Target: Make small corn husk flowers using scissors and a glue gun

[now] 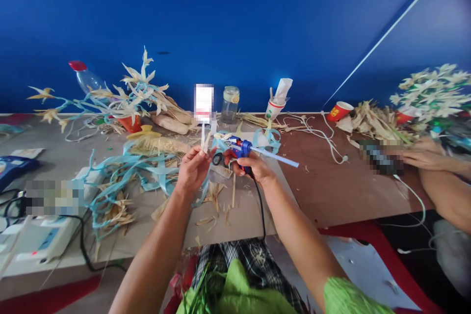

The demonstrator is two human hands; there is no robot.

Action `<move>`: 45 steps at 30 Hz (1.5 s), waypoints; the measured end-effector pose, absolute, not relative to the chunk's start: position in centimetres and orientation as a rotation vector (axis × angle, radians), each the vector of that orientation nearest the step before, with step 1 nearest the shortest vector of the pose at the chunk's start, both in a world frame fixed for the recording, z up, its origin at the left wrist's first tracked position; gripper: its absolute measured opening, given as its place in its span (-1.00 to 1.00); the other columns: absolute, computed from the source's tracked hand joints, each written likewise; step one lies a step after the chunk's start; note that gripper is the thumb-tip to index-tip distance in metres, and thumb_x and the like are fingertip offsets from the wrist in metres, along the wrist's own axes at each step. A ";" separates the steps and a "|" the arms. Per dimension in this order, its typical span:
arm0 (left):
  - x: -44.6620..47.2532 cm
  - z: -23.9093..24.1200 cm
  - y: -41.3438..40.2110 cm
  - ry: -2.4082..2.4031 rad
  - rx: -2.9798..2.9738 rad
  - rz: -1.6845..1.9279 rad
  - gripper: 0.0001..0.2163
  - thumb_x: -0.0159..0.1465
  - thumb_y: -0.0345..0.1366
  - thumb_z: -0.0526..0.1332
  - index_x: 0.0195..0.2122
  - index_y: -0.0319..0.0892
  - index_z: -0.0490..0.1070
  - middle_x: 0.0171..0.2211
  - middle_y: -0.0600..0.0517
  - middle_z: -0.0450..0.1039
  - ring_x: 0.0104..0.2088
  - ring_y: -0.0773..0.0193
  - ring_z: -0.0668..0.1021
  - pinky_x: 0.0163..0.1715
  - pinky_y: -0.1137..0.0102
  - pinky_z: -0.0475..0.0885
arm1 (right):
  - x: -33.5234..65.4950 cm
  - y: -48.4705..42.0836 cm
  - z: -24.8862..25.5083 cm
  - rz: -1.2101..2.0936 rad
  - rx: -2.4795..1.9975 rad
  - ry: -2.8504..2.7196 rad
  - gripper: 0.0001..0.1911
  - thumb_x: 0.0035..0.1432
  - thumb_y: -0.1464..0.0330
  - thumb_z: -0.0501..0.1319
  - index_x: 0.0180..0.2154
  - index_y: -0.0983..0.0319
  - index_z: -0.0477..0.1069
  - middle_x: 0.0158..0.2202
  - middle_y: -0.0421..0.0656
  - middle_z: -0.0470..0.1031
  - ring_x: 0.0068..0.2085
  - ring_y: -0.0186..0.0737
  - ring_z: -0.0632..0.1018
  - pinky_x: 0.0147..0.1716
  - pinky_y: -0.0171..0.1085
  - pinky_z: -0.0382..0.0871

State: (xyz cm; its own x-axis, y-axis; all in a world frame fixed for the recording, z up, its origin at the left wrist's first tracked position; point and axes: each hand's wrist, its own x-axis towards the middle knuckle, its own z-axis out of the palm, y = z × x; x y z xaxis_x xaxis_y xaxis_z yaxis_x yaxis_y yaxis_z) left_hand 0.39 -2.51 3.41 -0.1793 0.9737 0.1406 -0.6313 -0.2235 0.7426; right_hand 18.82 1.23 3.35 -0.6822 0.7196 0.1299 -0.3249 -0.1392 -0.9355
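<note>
My right hand (250, 166) is closed round the handle of a blue hot glue gun (241, 147). A pale glue stick (275, 156) sticks out of its back end, and its nozzle points left. Between the fingertips of my left hand (196, 167), pinched and upright, is a pale strip of corn husk (205, 142). The gun's front end is close to this strip; whether they touch I cannot tell. Light blue ribbon (150, 167) lies in a tangle left of my left hand. Under my hands are loose husk scraps (214, 194).
Husk flowers on blue stems (140, 78) stand at the back left. A glass jar (230, 103) and a paper cup (275, 109) are near the wall. A white power strip (62, 225) lies at left. Another person's hand (423, 154) rests at right, beside a husk pile (379, 125).
</note>
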 end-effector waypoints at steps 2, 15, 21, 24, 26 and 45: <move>0.6 3.6 -2.8 0.634 0.771 1.613 -0.77 -0.11 -0.22 0.45 -0.56 -0.16 0.42 -0.61 0.11 0.30 -0.56 0.39 0.37 -0.20 0.20 0.41 | 18.2 1.0 3.3 1.863 -0.518 -1.435 -0.68 -0.01 0.29 0.23 -0.17 0.25 0.42 -0.31 -0.18 0.46 -0.61 -0.51 0.30 -0.64 -0.40 0.08; 0.2 3.2 -2.0 0.765 0.615 1.745 -0.78 -0.14 -0.30 0.46 -0.49 -0.16 0.46 -0.56 0.11 0.38 -0.54 0.45 0.39 -0.39 0.44 0.37 | 18.5 1.5 3.1 1.626 -0.735 -1.356 -0.59 0.02 0.09 0.14 -0.20 0.25 0.39 -0.26 -0.13 0.48 -0.60 -0.48 0.29 -0.63 -0.38 0.12; 0.1 1.8 -1.1 1.015 0.679 1.899 -0.82 -0.06 -0.29 0.41 -0.46 -0.20 0.47 -0.57 0.13 0.35 -0.55 0.48 0.35 -0.43 0.50 0.28 | 20.7 2.5 3.5 1.489 -0.685 -1.164 -0.53 -0.01 0.02 0.18 -0.15 0.20 0.35 -0.30 -0.20 0.40 -0.64 -0.53 0.19 -0.62 -0.37 0.10; 0.1 1.2 -1.0 1.115 0.715 1.917 -0.82 -0.02 -0.26 0.38 -0.43 -0.21 0.48 -0.56 0.13 0.36 -0.53 0.46 0.36 -0.42 0.50 0.25 | 19.7 1.6 3.4 1.557 -0.651 -1.289 -0.59 -0.05 0.10 0.27 -0.20 0.20 0.35 -0.35 -0.23 0.39 -0.64 -0.51 0.23 -0.65 -0.37 0.09; 0.0 1.1 -1.0 1.145 0.708 1.929 -0.82 -0.01 -0.25 0.37 -0.42 -0.21 0.48 -0.56 0.13 0.36 -0.52 0.46 0.35 -0.41 0.50 0.24 | 18.6 0.7 3.3 1.567 -0.654 -1.400 -0.65 -0.03 0.15 0.29 -0.22 0.19 0.37 -0.36 -0.24 0.41 -0.63 -0.50 0.27 -0.63 -0.37 0.14; 0.1 0.8 -1.1 1.072 0.706 1.913 -0.83 0.03 -0.26 0.36 -0.38 -0.21 0.48 -0.54 0.13 0.38 -0.49 0.45 0.39 -0.35 0.48 0.28 | 16.7 -1.3 4.0 1.191 -0.881 -1.865 -0.82 0.05 0.23 0.20 -0.37 0.22 0.39 -0.40 -0.18 0.45 -0.39 -0.27 0.45 -0.31 -0.25 0.37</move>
